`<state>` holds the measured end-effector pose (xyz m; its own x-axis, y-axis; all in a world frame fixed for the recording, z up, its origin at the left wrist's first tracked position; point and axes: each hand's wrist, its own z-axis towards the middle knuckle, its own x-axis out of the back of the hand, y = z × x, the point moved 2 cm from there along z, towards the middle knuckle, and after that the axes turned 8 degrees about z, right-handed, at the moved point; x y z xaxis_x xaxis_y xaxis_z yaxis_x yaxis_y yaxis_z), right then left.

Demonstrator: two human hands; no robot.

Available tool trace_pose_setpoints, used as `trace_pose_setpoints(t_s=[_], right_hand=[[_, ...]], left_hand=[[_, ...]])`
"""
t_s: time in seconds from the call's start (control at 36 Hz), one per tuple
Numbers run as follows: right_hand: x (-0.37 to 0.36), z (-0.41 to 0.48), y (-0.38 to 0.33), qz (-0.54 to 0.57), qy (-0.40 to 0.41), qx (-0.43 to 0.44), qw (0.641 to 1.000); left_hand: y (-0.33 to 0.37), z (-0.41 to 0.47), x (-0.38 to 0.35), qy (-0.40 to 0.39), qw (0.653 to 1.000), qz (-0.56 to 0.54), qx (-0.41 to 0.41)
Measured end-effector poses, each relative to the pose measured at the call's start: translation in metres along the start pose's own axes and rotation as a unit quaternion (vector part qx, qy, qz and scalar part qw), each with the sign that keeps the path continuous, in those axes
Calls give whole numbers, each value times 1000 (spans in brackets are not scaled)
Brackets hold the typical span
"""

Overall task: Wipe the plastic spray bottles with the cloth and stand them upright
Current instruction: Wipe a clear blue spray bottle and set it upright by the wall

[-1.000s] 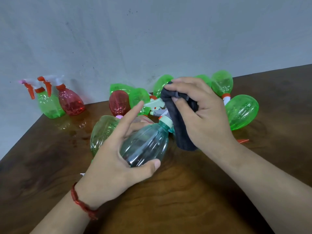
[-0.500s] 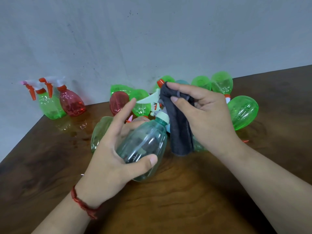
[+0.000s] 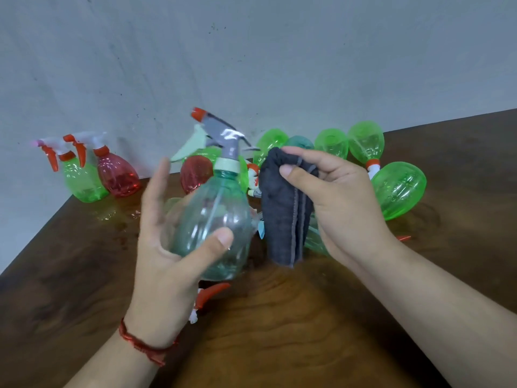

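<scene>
My left hand (image 3: 165,261) grips a pale teal spray bottle (image 3: 215,219) round its body and holds it upright above the table, its grey trigger head with a red nozzle on top. My right hand (image 3: 341,200) pinches a folded dark grey cloth (image 3: 285,208) just right of the bottle, a small gap between them. Behind both hands several green bottles (image 3: 398,190) and a red bottle (image 3: 195,173) lie on their sides in a heap. A green bottle (image 3: 84,183) and a red bottle (image 3: 119,175) stand upright at the far left by the wall.
The brown wooden table (image 3: 279,331) runs up to a grey wall (image 3: 251,51); its left edge slants from the standing bottles toward me. A loose red and white trigger part (image 3: 208,296) lies under the held bottle. Wet patches shine near the standing pair.
My left hand has turned the teal bottle from lying tilted to upright and lifted it. The cloth has come off the trigger head and now hangs beside the bottle.
</scene>
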<state>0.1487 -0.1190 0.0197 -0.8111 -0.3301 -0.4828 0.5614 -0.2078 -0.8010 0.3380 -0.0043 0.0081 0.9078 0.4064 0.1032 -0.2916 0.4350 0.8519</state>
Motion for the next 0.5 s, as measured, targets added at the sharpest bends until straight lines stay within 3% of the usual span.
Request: trace_pose_setpoints(t_s=[0.25,0.42,0.5], right_hand=[[-10,-14,21,-10,-41,-72,997],[-11,-14,18,1,-33,-81,996],[-11,-15,18,1,-32,-66,997]], left_hand=[[0,-1,-1,-38,999,29,-7],[-5,7,11,-21,978,209,-15],[-3,6,10,-12,975,220,-6]])
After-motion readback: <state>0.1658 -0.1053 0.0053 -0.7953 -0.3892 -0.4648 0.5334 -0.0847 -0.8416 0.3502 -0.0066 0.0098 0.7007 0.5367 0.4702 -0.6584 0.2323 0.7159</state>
